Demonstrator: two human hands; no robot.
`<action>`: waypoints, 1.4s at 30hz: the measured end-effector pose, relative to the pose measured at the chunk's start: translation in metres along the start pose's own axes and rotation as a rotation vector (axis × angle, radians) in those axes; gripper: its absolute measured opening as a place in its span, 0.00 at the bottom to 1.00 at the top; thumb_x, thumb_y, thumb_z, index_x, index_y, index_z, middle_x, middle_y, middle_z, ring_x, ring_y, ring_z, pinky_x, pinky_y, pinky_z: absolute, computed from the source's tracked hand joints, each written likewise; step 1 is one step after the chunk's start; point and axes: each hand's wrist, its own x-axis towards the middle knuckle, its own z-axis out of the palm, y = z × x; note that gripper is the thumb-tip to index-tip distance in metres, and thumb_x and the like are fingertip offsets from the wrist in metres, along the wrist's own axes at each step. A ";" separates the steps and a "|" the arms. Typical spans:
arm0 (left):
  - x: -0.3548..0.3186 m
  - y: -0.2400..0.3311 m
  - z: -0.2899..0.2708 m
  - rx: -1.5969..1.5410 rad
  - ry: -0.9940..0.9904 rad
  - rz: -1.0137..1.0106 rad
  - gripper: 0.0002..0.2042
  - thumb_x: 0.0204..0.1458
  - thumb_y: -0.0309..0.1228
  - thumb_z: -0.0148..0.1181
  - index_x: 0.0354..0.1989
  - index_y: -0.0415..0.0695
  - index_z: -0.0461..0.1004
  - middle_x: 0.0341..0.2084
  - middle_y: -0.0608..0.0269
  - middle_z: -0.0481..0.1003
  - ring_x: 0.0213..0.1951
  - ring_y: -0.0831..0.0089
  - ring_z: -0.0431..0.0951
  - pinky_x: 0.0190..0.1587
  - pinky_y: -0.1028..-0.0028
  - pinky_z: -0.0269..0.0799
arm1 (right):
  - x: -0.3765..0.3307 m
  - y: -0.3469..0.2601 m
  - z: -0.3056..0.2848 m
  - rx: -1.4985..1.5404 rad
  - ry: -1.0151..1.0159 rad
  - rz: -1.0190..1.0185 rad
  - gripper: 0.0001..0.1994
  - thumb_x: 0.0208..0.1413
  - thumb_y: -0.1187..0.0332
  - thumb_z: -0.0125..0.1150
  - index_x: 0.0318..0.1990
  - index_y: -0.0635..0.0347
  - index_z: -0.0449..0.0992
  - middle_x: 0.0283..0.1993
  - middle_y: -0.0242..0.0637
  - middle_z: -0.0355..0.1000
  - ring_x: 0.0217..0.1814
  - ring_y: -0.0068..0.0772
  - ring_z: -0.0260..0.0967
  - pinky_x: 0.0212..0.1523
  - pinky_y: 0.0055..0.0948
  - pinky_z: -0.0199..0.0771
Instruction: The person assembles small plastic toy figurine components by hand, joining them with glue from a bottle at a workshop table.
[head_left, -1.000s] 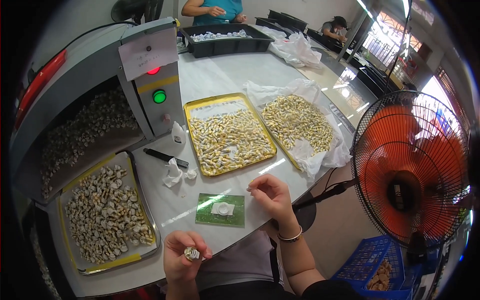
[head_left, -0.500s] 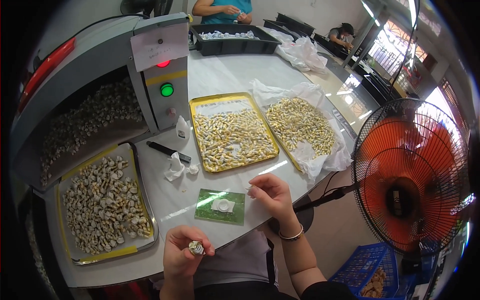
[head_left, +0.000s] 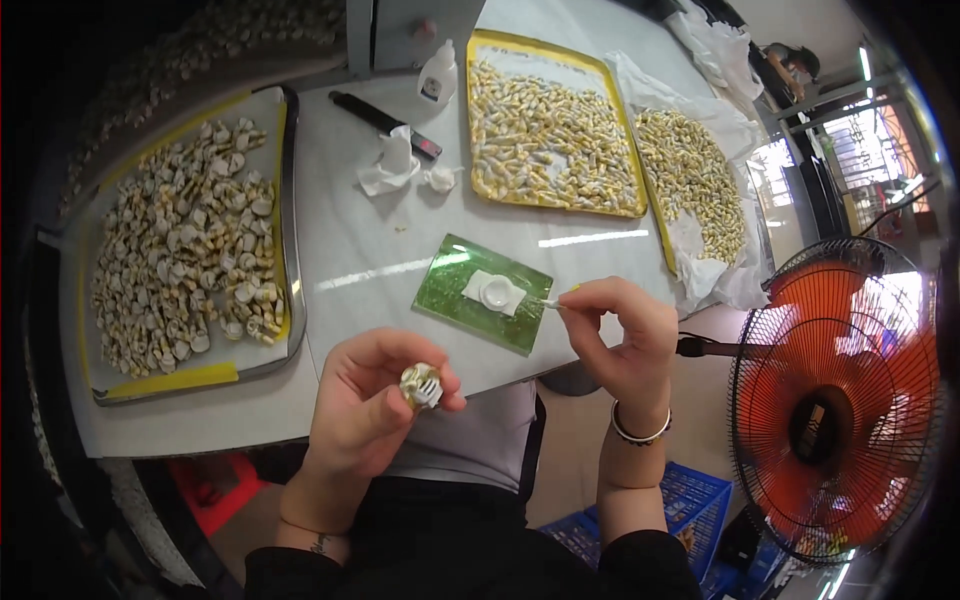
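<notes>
My left hand [head_left: 365, 405] pinches a small round piece [head_left: 421, 386], white and gold with slots in its face, between thumb and fingers. Thumb and forefinger of my right hand [head_left: 630, 335] close on a thin, pale sliver [head_left: 549, 303], too small to name. Its tip reaches over the right edge of a green slab [head_left: 445, 280] on the table. On that slab lies a white pad with a small round white dish [head_left: 496, 292] on top. The left hand is just nearer to me than the slab.
A yellow-edged tray [head_left: 200, 377] of similar pieces lies left. Farther back are another yellow tray [head_left: 560, 208] of small gold-and-white parts, a plastic-lined heap [head_left: 690, 170], a white bottle [head_left: 437, 75], a black bar-shaped tool [head_left: 380, 120] and crumpled tissue [head_left: 390, 165]. An orange fan [head_left: 830, 410] stands right.
The head view has tilted down, so the table's far end and the co-workers are out of sight. My right hand's sliver now reaches over the slab's edge; the left hand still holds its piece.
</notes>
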 end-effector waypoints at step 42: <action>0.017 -0.010 -0.011 -0.084 0.066 -0.023 0.20 0.48 0.40 0.61 0.43 0.38 0.68 0.32 0.60 0.75 0.35 0.72 0.76 0.42 0.71 0.73 | 0.012 0.006 0.025 -0.235 -0.270 -0.165 0.06 0.42 0.80 0.59 0.30 0.62 0.71 0.26 0.38 0.68 0.28 0.39 0.66 0.27 0.32 0.67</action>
